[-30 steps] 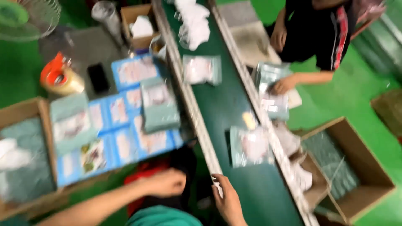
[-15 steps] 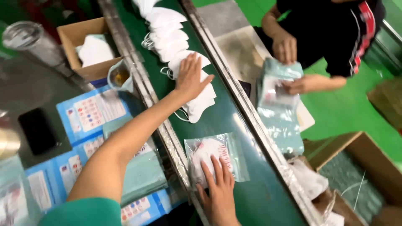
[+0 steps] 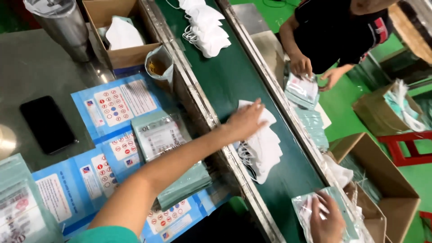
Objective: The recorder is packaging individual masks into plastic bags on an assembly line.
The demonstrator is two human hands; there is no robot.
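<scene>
Left hand: the left hand (image 3: 245,120) is lying palm down, fingers spread, on the masks (image 3: 263,146) at frame centre; it is pressing them flat, not clenching or pinching.
Left arm: it is reaching from lower left across the table edge and rail, forearm nearly straight, wrist level with the belt (image 3: 234,76).
Masks: a fanned white stack is lying on the green belt, ear loops trailing at its lower left side; the flat palm is likely pinning the stack so it can be dragged as one bundle.
Right hand: the right hand (image 3: 325,218) is resting at lower right on a clear pouch (image 3: 328,211), fingers curled over its top; I cannot tell whether it is grasping or only holding it down.
Pouch: it is lying on the belt at the bottom edge, a white mask showing inside; the hand is probably steadying it against the belt.
Second pile: more white masks (image 3: 204,27) are sitting at upper centre of the belt, well apart from the left hand.
Table: blue leaflets (image 3: 112,105) are spreading across the left of the frame beside a black phone (image 3: 47,123), with a box (image 3: 121,31) at upper left, all near the rail, likely for reach.
Co-worker: another person's hands (image 3: 301,65) are working a packet at upper right, across the belt.
</scene>
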